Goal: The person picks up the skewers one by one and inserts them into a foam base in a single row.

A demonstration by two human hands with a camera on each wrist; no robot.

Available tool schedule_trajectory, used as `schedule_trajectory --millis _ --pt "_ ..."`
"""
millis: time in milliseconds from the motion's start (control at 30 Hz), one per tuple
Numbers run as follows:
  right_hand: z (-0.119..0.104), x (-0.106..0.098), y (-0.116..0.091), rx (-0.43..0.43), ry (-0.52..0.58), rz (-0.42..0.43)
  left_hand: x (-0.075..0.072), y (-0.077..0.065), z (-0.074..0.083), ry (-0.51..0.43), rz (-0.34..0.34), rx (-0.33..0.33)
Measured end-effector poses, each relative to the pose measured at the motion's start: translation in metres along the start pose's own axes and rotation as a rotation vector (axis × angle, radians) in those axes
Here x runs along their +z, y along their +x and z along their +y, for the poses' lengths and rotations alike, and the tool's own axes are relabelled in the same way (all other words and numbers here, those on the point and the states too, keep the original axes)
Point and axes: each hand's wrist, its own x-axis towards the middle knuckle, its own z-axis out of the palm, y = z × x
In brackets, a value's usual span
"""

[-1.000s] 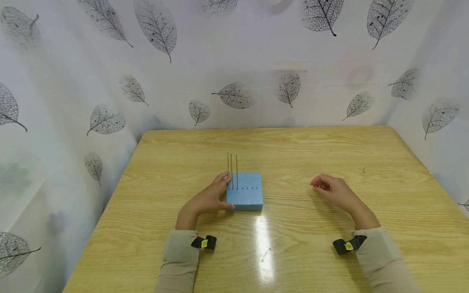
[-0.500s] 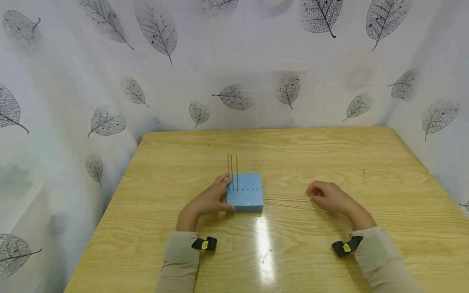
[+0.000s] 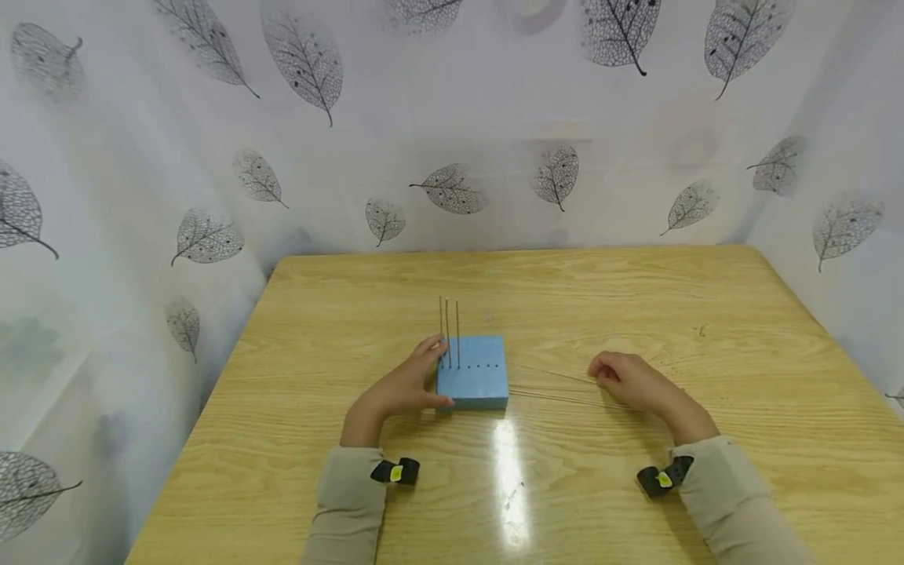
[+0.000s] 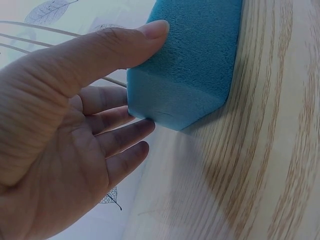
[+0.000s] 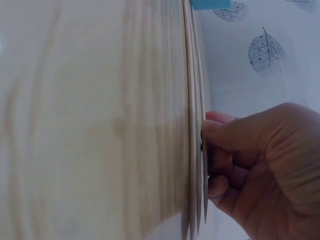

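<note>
The right hand (image 3: 628, 380) is pinching one thin stick (image 3: 553, 373), which is poking out left from its fingertips toward the frame's middle. There, the left hand (image 3: 399, 386) is holding the blue block (image 3: 475, 384) by its left side.

Block (image 3: 472, 386): on table (image 3: 565, 486), touching left hand (image 3: 399, 386)
Standing sticks (image 3: 458, 333): 3, in block's left part
Loose sticks (image 5: 194, 100): right of block, 1 in right hand (image 3: 639, 380)
Curtain (image 3: 480, 94): behind table
</note>
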Motion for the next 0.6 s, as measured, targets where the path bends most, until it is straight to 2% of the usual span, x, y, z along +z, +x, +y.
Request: schedule_trajectory --millis 467,600 --pt "-0.011 -0.012 -0.003 -0.027 -0.077 0.078 0.001 -0.001 -0.003 -0.009 -0.003 0.006" --pt "-0.016 -0.015 -0.001 -0.059 -0.082 0.145 0.001 -0.001 -0.003 -0.010 0.001 0.008"
